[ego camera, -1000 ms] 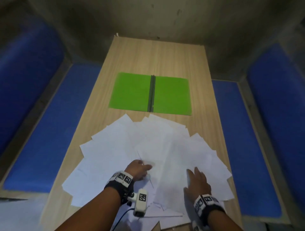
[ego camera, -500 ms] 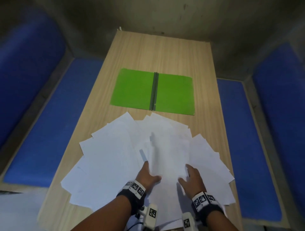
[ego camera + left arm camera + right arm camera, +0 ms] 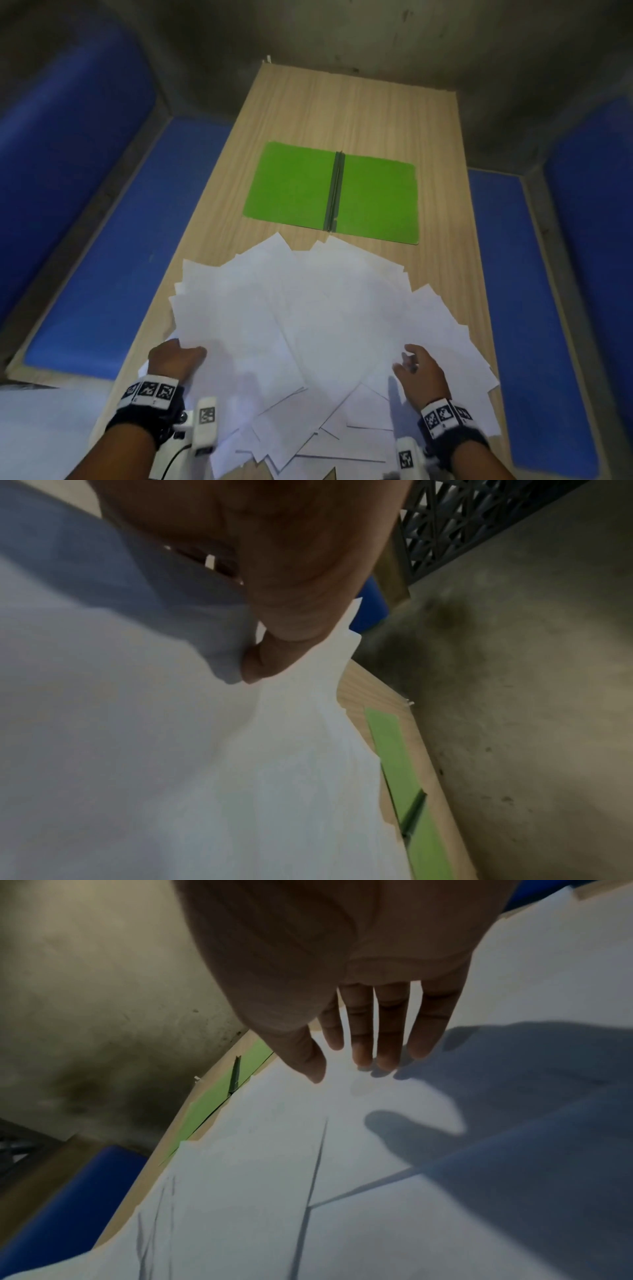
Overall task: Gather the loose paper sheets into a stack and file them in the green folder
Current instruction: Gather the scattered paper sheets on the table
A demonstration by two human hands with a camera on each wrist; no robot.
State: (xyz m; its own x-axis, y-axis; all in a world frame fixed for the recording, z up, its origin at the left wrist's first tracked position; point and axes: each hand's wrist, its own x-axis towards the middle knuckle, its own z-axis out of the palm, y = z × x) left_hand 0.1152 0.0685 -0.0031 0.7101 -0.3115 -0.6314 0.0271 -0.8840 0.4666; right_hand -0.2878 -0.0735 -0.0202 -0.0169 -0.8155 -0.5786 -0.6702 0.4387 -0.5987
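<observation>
My left hand (image 3: pixel 176 361) sits at the lower left of the head view, at the left edge of the paper sheets (image 3: pixel 308 325). In the left wrist view my thumb presses on top of a sheet and the sheet's edge bends up under the hand, so I am pinching paper there; my other fingers are hidden beneath it. My right hand (image 3: pixel 419 378) is at the lower right of the frame, with its fingers (image 3: pixel 390 1031) straight and slightly spread, tips touching the top sheets, grasping nothing.

The sheets lie fanned in a loose overlapping spread across the near half of the tabletop (image 3: pixel 342 109), some corners running past its near edge. The green folder (image 3: pixel 291 185) lies open and flat in the middle of the frame, beyond the sheets, its dark spine running up the centre. The top corners of the fan come just beside its near edge. Blue cushions (image 3: pixel 113 240) flank the tabletop on both sides.
</observation>
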